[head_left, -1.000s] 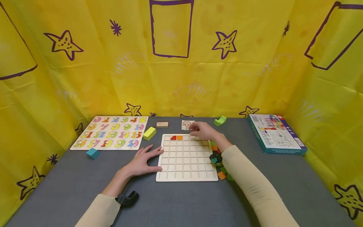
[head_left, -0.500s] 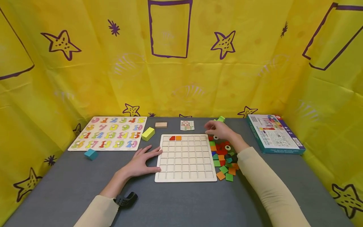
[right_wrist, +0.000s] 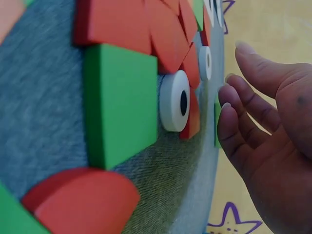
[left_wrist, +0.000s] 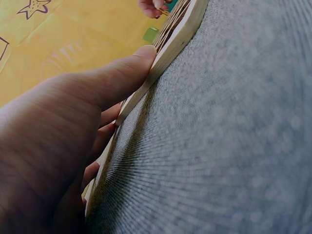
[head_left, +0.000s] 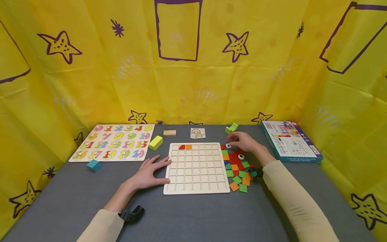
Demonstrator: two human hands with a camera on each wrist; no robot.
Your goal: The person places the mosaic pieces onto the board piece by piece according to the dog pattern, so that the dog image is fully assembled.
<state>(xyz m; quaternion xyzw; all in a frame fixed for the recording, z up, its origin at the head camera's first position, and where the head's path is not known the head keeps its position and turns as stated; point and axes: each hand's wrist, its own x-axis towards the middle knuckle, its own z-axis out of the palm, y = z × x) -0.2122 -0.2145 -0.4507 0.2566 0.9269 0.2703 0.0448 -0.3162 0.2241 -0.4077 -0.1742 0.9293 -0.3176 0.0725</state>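
Observation:
My left hand rests along the left edge of a wooden grid board, fingers spread. In the left wrist view its thumb lies on the board's rim. A red quarter-round tile and an orange square tile sit in the board's top row. My right hand hovers over the far end of a pile of loose tiles right of the board, its fingers bent and nothing between them. Nearby lie white eye discs, red tiles and a green tile.
A small pattern card lies behind the board. A number puzzle, yellow block, plain wooden block and teal block are leftward. A green curved block and a game box stand at the right back.
My right hand has moved right, from beside the pattern card to above the loose tiles, uncovering the card and much of the pile. My left hand stays at the board's edge.

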